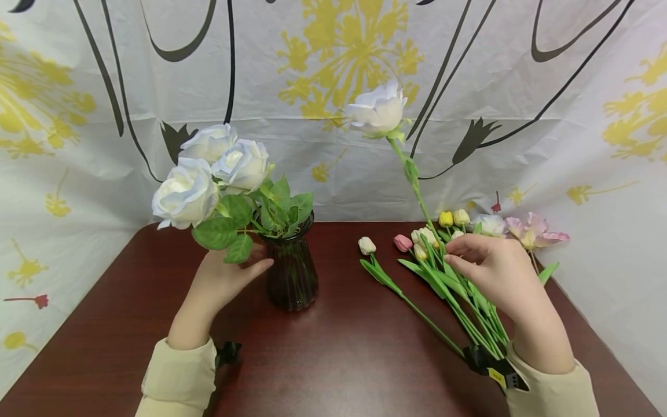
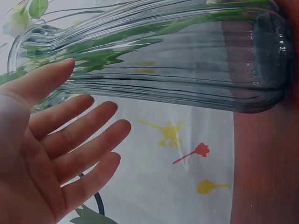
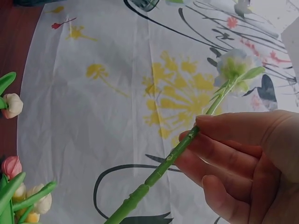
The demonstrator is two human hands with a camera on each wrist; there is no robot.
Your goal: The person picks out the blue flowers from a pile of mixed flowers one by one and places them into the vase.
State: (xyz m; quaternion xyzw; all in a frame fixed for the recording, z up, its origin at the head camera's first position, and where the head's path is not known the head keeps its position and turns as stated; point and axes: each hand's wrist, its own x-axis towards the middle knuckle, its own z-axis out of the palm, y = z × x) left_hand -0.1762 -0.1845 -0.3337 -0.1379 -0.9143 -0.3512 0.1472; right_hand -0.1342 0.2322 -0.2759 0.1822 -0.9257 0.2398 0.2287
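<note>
My right hand (image 1: 497, 272) pinches the green stem (image 3: 170, 158) of a single white rose (image 1: 377, 110) between thumb and fingers. The stem slants up and left, its bloom held high over the table. A dark, ribbed glass vase (image 1: 293, 275) stands upright at centre left, with several pale blue-white roses (image 1: 184, 191) and green leaves leaning out to its left. Beside the vase's left side is my left hand (image 1: 224, 278), fingers relaxed and spread. In the left wrist view its thumb overlaps the glass vase (image 2: 187, 60) near the neck; whether it touches, I cannot tell.
Several tulips (image 1: 424, 237) in white, yellow and pink lie at the table's right, stems under my right wrist. One white tulip (image 1: 367, 246) lies slightly apart. A pink flower (image 1: 537, 231) lies at the back right. Patterned white cloth (image 1: 323, 162) hangs behind the dark red table (image 1: 333, 359).
</note>
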